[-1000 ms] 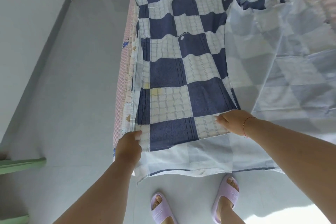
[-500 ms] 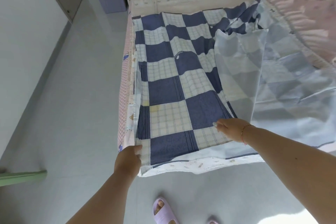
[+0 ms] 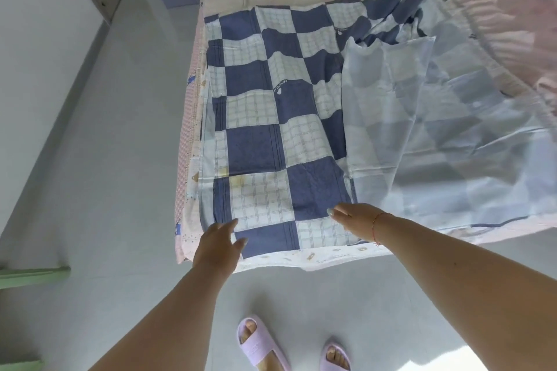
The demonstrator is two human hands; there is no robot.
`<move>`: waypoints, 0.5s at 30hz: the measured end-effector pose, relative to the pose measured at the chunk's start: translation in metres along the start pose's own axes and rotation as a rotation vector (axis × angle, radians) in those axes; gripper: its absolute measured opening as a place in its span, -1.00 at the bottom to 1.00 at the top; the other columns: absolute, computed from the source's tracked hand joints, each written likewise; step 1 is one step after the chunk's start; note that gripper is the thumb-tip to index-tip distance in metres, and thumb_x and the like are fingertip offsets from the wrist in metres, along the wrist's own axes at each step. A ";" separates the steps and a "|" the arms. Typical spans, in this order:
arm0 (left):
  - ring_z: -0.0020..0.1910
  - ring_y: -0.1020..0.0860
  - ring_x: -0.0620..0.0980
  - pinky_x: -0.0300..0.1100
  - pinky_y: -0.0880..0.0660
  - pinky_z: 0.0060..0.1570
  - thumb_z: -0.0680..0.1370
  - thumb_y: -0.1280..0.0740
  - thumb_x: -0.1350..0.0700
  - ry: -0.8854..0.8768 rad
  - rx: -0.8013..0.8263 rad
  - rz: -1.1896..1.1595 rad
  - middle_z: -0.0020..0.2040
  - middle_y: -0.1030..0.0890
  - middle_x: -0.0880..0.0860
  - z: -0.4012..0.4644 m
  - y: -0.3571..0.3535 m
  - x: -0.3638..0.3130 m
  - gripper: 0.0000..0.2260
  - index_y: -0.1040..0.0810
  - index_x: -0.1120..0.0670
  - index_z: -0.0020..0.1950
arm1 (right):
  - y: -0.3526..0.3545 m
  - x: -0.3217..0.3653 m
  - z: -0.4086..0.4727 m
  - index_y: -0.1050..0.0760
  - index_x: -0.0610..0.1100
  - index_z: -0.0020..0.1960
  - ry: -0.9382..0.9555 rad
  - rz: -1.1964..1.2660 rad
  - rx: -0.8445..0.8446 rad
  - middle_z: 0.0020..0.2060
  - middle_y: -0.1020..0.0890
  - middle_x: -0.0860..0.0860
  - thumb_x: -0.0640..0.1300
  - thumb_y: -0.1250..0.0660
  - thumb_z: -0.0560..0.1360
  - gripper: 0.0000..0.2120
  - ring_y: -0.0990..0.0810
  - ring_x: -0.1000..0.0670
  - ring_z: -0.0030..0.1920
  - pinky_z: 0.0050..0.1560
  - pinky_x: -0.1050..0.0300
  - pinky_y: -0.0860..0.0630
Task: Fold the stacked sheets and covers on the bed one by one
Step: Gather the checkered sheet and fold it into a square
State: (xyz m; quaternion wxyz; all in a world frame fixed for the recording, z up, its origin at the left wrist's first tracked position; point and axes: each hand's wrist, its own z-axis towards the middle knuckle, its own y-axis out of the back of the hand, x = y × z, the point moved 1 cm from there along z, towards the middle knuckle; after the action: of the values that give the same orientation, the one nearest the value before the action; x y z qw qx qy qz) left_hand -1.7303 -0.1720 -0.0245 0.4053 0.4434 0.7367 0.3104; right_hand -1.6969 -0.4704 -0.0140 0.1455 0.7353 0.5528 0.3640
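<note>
A blue checked sheet (image 3: 280, 117) stretches lengthwise away from both hands, the open left hand (image 3: 217, 242) and open right hand (image 3: 357, 215) resting on its near edge.

A navy-and-white checked sheet (image 3: 277, 129) lies beside pale blue fabric (image 3: 452, 129), above lilac slippers (image 3: 259, 343) on a grey floor (image 3: 105, 159).
</note>
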 end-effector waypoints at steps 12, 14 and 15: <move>0.30 -0.48 0.02 -0.17 -0.40 0.20 0.65 -0.18 -0.01 -0.179 0.065 -0.107 0.37 -0.49 0.07 0.029 -0.008 -0.170 -0.60 -0.34 0.07 0.47 | 0.056 -0.085 -0.029 -0.34 -0.07 0.02 -0.121 0.237 -0.136 -0.04 -0.55 -0.12 0.21 0.08 0.61 -0.60 -0.47 -0.08 -0.08 -0.14 0.15 -0.38; 0.29 -0.48 0.02 -0.23 -0.38 0.09 0.65 -0.17 -0.01 -0.179 0.096 -0.156 0.36 -0.50 0.06 0.038 -0.010 -0.197 -0.61 -0.34 0.07 0.46 | 0.069 -0.100 -0.028 -0.39 -0.10 0.07 -0.151 0.280 -0.159 -0.07 -0.53 -0.08 0.22 0.08 0.61 -0.55 -0.47 -0.06 -0.07 -0.14 0.16 -0.37; 0.27 -0.49 0.01 -0.24 -0.35 0.06 0.65 -0.17 -0.01 -0.177 0.109 -0.177 0.35 -0.50 0.06 0.044 -0.010 -0.210 -0.61 -0.33 0.07 0.46 | 0.077 -0.107 -0.026 -0.41 -0.11 0.12 -0.163 0.299 -0.168 -0.07 -0.53 -0.07 0.23 0.08 0.61 -0.52 -0.47 -0.06 -0.06 -0.21 0.19 -0.36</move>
State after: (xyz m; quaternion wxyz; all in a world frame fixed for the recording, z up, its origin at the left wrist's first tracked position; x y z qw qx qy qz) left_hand -1.6378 -0.3617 0.0139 0.4697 0.4238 0.7501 0.1927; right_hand -1.6738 -0.6002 0.0116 0.1949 0.8216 0.3915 0.3658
